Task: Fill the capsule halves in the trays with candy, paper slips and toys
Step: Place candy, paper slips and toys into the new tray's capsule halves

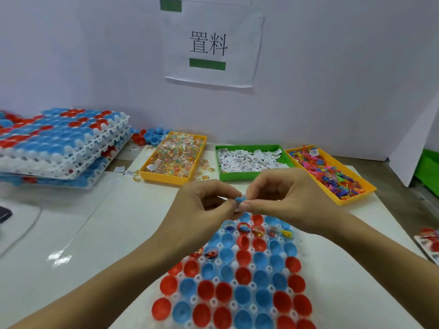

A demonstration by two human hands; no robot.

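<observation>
The white tray (240, 302) of red and blue capsule halves (242, 276) is lying nearest; above it, left hand (204, 205) and right hand (282, 198) are together pinching a small blue toy (239, 200).

Small blue toy (240, 200) above white tray (237, 264) of red and blue capsule halves (242, 276).

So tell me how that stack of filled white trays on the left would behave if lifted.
The stack of white trays probably flexes: the trays look thin, and the layers sit unevenly. The loose capsule halves in them could likely spill or roll if it tilts. It's likely light, being plastic, but wide enough to need both hands.
</observation>
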